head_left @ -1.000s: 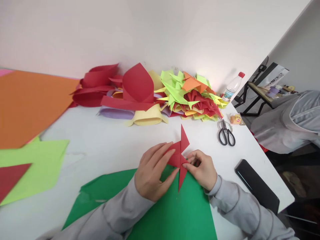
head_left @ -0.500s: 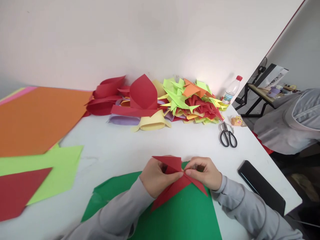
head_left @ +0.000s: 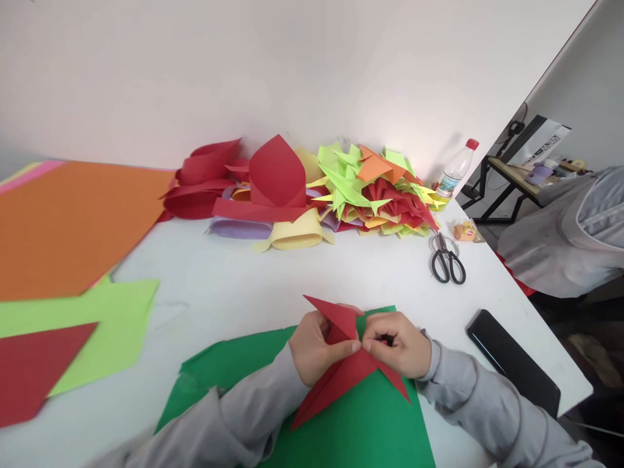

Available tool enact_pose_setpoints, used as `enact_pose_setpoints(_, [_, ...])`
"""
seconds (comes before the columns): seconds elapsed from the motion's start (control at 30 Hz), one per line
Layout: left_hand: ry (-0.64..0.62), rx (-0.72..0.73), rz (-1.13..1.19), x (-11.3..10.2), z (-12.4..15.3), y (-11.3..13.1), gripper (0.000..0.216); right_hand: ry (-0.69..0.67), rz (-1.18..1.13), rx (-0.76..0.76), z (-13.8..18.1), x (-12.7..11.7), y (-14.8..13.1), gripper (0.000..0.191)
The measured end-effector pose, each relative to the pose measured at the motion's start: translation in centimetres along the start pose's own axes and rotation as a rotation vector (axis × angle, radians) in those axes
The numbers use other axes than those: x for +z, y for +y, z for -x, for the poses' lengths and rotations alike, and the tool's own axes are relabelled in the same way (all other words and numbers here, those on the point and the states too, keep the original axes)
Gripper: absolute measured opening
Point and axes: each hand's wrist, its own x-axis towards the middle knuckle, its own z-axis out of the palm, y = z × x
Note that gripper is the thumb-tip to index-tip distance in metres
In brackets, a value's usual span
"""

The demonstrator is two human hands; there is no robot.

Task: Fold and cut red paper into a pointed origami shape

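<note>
A folded red paper piece [head_left: 336, 385] with several pointed arms is held just above a green sheet [head_left: 380, 426]. My left hand [head_left: 319, 348] is closed on its left side, thumb pressed flat near the centre. At the centre's right, my right hand [head_left: 397, 344] pinches the same paper between thumb and fingers; the fingertips of both hands almost meet. One point sticks up to the left, and two others spread downward. The far side of the folds is hidden behind my fingers.
Orange sheets [head_left: 82, 227], a lime sheet [head_left: 117, 331] and a red sheet [head_left: 43, 370] lie left. Along the wall are rolled paper shapes [head_left: 277, 172] and folded stars [head_left: 346, 185]. Scissors [head_left: 447, 260], a bottle [head_left: 453, 172], a snack packet [head_left: 467, 230] and a phone [head_left: 514, 361] are right. Another person [head_left: 560, 234] sits beyond.
The red paper has tilted, its upper left point now angled more upward and its lower points reaching further down. My left hand has shifted slightly right, closer to my right hand.
</note>
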Motion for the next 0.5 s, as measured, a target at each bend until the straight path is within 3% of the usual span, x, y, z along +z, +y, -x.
enact_pose_setpoints(0.2, [-0.106, -0.036, 0.054, -0.5, -0.2, -0.7, 0.049, -0.015, -0.101, 0.037, -0.1, 0.0, -0.1, 0.021])
enact_pose_setpoints(0.4, [-0.104, -0.076, 0.103, -0.6, 0.3, -0.4, 0.047, -0.072, -0.136, 0.149, 0.0, -0.8, 0.2, 0.022])
enact_pose_setpoints(0.5, [-0.099, -0.078, 0.121, -0.4, 0.6, -0.1, 0.047, -0.080, -0.173, 0.235, 0.1, -1.1, 0.2, 0.032])
